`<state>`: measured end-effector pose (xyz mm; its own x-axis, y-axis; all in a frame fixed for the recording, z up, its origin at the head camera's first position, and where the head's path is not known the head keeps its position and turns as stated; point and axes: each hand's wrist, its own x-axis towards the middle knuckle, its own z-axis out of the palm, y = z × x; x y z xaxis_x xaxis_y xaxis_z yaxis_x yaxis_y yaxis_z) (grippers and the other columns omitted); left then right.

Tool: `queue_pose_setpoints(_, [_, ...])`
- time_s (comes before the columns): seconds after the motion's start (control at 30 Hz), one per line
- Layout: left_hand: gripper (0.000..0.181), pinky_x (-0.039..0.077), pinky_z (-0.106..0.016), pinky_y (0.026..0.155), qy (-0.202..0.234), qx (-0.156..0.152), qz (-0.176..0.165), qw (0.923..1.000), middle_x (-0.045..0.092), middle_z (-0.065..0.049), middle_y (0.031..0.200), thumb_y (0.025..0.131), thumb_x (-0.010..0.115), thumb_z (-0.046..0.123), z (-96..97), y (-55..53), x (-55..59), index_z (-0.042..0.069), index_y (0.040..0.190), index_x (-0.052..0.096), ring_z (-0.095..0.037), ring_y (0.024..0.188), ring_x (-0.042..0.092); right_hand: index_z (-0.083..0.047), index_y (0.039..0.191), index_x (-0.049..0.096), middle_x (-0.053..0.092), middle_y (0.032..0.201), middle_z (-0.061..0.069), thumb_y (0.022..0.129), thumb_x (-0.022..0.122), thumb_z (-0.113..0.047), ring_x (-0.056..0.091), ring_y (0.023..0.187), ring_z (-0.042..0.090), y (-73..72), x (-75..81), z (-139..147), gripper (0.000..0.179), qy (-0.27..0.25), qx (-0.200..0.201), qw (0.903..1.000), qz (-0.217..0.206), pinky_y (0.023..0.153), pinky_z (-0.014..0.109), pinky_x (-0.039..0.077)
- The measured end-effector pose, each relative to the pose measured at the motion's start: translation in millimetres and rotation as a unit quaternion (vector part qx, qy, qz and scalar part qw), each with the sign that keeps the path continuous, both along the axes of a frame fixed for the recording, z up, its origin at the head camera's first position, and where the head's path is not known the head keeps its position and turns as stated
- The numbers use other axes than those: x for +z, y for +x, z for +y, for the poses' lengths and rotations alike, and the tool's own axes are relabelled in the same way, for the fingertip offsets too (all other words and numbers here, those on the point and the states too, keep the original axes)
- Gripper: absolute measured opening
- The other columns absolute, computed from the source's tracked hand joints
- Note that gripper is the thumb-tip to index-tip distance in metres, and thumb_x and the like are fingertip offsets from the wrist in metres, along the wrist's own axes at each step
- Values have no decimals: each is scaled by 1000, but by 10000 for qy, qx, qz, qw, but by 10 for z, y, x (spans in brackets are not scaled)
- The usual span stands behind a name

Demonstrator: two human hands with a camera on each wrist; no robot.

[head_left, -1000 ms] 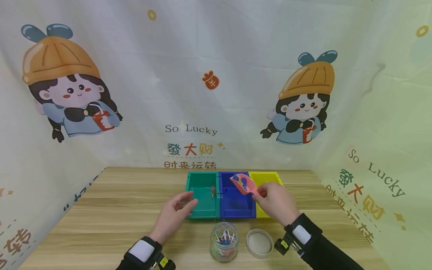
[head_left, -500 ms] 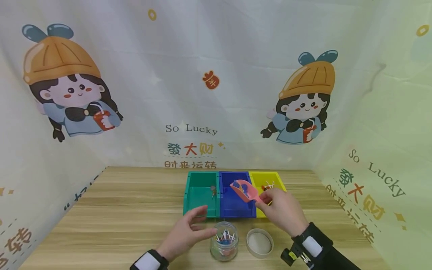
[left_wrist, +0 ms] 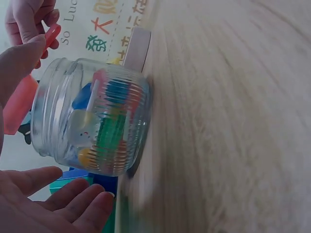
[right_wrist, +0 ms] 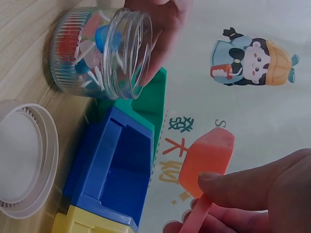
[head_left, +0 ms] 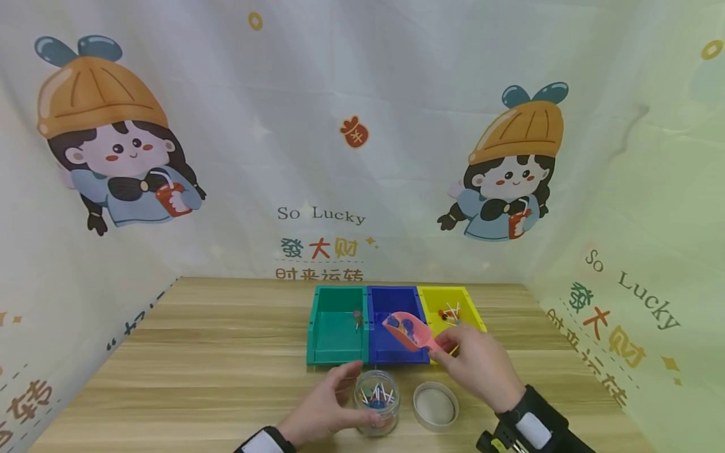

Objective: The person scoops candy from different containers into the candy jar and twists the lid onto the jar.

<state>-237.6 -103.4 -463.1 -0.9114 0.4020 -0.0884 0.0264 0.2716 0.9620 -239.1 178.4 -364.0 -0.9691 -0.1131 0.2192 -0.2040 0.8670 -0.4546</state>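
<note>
In the head view my left hand (head_left: 325,406) is spread about the left side of an open glass jar (head_left: 389,423), its thumb in front of the jar and its fingers behind. The left wrist view shows the fingers fairly straight; whether they touch the glass I cannot tell. White sticks and colourful lollipops (left_wrist: 111,128) fill the jar. My right hand (head_left: 484,368) pinches the handle of a pink scoop (head_left: 420,338) between thumb and fingers. Held over the front of the blue bin (head_left: 396,357), the scoop carries several small pieces, mostly blue.
Left of the blue bin is a green bin (head_left: 337,336) with a small brownish item inside. A yellow bin (head_left: 433,296) on the right holds several white-stick lollipops (head_left: 451,313). A round white lid (head_left: 435,406) lies right of the jar. Printed cloth (head_left: 396,189) hangs behind the table.
My left hand has come from beside the green bin down and right to the jar. The right hand has drawn the loaded scoop slightly nearer, uncovering the lollipops in the yellow bin.
</note>
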Motion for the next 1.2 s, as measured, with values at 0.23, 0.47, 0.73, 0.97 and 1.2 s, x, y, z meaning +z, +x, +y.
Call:
queue_pose_setpoints(0.23, [99,46,-66,120,-181,-28,89,9998,53,-22,161,85,98,31,64,-22,-51,3,164,45,-45,144,56,-13,102,82,71,90,-3,93,89,-24,58,76,13,71,10,4,15,10,39,9999,-115,67,29,49])
queue_pose_setpoints(0.47, [92,48,-64,118,-144,-116,208,9996,63,-13,150,85,98,29,85,-20,-74,3,160,50,-34,135,61,-16,97,82,68,87,-4,93,89,-23,56,75,12,133,25,19,11,15,137,9998,-139,67,28,48])
queue_pose_setpoints(0.73, [80,45,-66,119,-243,-103,151,9995,67,-6,144,87,96,27,102,-30,-76,10,155,57,-29,132,61,-18,95,81,66,84,-6,91,90,-21,56,75,11,201,34,53,10,105,307,9994,-145,69,26,50])
queue_pose_setpoints(0.97, [78,44,-67,120,-236,-93,55,9997,68,-4,142,87,96,27,109,-41,-66,12,154,59,-29,132,61,-18,98,82,66,85,-8,90,91,-21,56,76,10,220,66,71,12,263,416,9986,-178,69,25,51])
queue_pose_setpoints(1.2, [79,45,-65,121,-339,-102,-76,9993,69,-4,139,86,97,33,108,-48,-58,14,153,60,-26,128,62,-18,100,83,64,84,-8,90,91,-21,53,75,10,238,75,75,13,559,531,9970,-21,69,25,49])
